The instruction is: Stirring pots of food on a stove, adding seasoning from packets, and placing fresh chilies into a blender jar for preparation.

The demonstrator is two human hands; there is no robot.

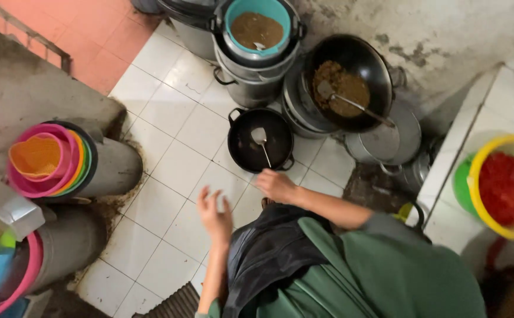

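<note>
Head view, looking down at a white tiled floor (177, 168). Left hand (214, 213), lower centre, hangs open with fingers spread, holding nothing. Right hand (276, 185), centre, reaches toward the small black pan (260, 141) just above it; its fingers curl downward, and whether they grip the handle end of the spoon (261, 143) lying in the pan cannot be told. Upper right centre: a large black wok (351, 79) with brown food and a ladle (351, 101). Top centre: stacked metal pots (257, 56) topped by a teal bowl (259, 26), partly cut off. Left edge: nested coloured plastic bowls (48, 159). Right edge: a yellow basin (504, 185) with red contents, cropped.
</note>
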